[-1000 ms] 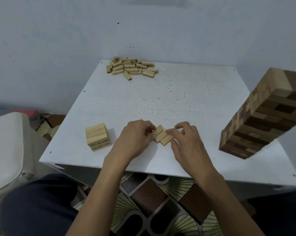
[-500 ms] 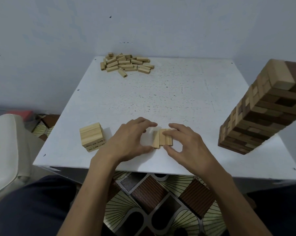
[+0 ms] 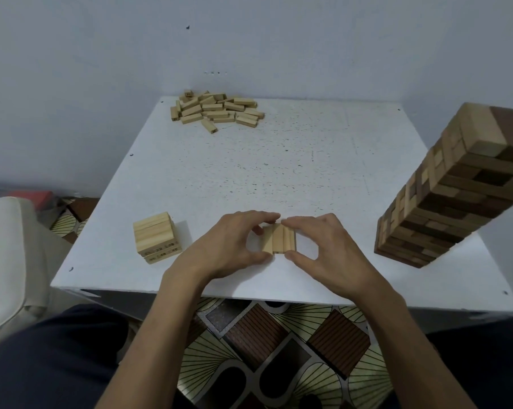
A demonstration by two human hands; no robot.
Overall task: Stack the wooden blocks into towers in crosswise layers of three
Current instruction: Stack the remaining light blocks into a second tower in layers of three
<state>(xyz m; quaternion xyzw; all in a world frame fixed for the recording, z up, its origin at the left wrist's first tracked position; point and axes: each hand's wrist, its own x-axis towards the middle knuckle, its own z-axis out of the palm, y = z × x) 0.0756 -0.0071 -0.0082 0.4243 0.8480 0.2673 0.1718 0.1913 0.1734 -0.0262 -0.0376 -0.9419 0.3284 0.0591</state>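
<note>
Three pale wooden blocks [image 3: 278, 238] lie side by side as one square layer on the white table [image 3: 278, 160], near its front edge. My left hand [image 3: 225, 246] pinches the layer from the left with thumb and fingers. My right hand [image 3: 326, 249] pinches it from the right the same way. A short stack of pale blocks [image 3: 155, 237] in crosswise layers stands to the left of my hands. A heap of loose pale blocks [image 3: 216, 109] lies at the table's far left.
A tall tower of mixed light and dark blocks [image 3: 455, 190] stands at the table's right edge, close to my right hand. A white cushion [image 3: 10, 261] sits left of the table. Patterned floor shows below the front edge, between my knees.
The three blocks turned from a slanted, uneven group into a squared layer pointing away from me. Both hands closed in on its sides.
</note>
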